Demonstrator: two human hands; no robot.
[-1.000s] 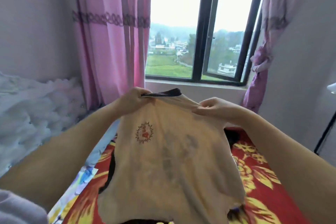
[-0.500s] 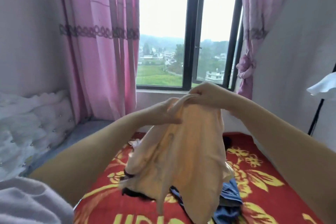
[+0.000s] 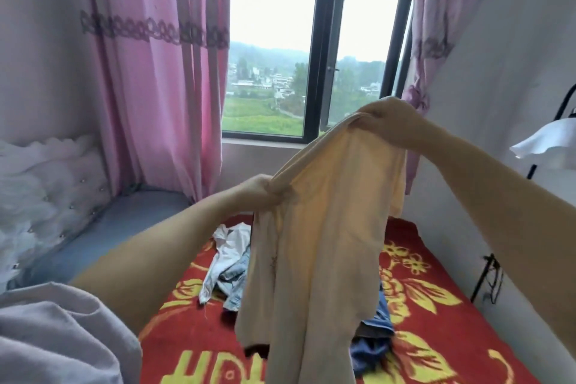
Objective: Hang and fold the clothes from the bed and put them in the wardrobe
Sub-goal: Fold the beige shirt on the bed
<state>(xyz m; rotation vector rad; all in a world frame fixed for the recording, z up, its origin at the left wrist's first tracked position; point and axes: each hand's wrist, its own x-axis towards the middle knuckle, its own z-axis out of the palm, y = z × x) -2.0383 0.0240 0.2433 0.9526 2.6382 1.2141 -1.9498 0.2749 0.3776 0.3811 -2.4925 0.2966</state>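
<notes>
Gripping cream shirt (image 3: 324, 227), hands (image 3: 386, 121), pile (image 3: 230, 265) half-hidden

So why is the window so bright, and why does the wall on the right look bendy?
Head view: daylight through the window washes the sky out to white; the cream shirt, held up by the left hand and right hand, glows where that light passes through it; the wide-angle lens curves the right wall and window frame; the whole picture is slightly soft.

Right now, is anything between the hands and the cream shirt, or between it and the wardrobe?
Nothing between: the left hand and right hand both grip the cream shirt directly, holding it above the bed. The wardrobe is out of view, so that path cannot be judged.
</notes>
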